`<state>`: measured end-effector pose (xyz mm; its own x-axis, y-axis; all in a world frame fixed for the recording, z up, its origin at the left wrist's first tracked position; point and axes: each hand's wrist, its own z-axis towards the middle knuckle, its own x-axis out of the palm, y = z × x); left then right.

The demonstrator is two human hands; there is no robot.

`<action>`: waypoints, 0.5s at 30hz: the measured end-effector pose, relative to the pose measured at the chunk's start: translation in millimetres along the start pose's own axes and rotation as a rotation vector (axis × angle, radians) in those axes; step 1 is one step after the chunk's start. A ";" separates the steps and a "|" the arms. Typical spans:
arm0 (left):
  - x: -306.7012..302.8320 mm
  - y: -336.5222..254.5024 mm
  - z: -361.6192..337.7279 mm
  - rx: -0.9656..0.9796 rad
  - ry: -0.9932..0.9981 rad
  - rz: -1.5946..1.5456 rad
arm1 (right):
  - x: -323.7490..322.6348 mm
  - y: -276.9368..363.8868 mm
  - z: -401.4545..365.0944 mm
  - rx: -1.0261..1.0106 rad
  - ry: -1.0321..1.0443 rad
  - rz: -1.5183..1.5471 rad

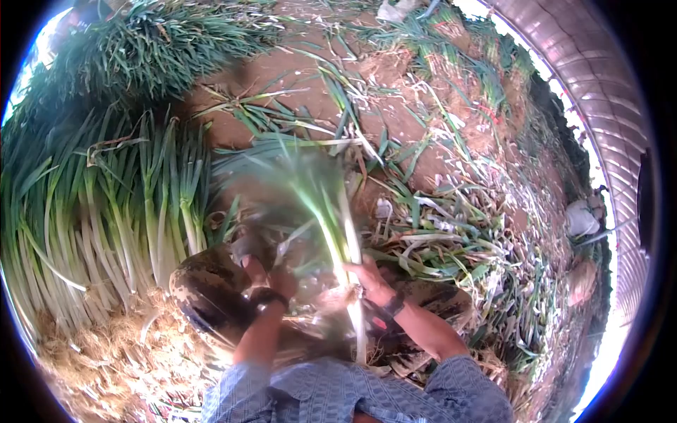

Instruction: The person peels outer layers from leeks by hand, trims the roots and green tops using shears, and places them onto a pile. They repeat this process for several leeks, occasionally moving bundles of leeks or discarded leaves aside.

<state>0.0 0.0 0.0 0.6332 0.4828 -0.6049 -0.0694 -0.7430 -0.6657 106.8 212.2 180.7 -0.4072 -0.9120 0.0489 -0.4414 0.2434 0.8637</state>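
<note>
A few green onions [333, 229] stand nearly upright in front of my body, white stems low and green leaves up, the leaves smeared by motion. My right hand [368, 280] is wrapped round their white stems. Left of them is my left hand [271, 278], blurred by motion; whether its fingers hold anything is unclear. Dark bands circle both wrists. Beside my left knee, many green onions [127, 204] stand packed in a row, roots down.
A heap of green leaves [162, 49] lies at the upper left. Loose stalks and peeled scraps [451, 233] litter the brown soil ahead and to the right. Bundled onions [451, 53] lie at the upper right, near a curved plastic wall [599, 92].
</note>
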 end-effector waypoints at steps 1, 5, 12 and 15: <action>-7.1 -11.8 1.9 0.039 -0.074 -0.162 | -2.0 -2.5 2.9 -0.016 -0.024 -0.031; -52.1 -73.3 -11.5 0.081 0.011 -0.958 | 2.5 -24.0 11.1 -0.184 0.011 -0.210; -75.2 -121.3 0.4 -0.138 0.001 -1.576 | 5.0 1.1 -1.5 -0.071 0.323 -0.435; -57.9 -62.1 46.3 -0.097 -0.142 -1.655 | 8.8 -11.9 -13.6 -0.250 0.435 -0.456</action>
<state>-68.0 39.6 56.1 -0.1021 0.7575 0.6448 0.6097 0.5598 -0.5612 119.3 196.8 177.7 0.1580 -0.9679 -0.1956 -0.2730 -0.2332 0.9333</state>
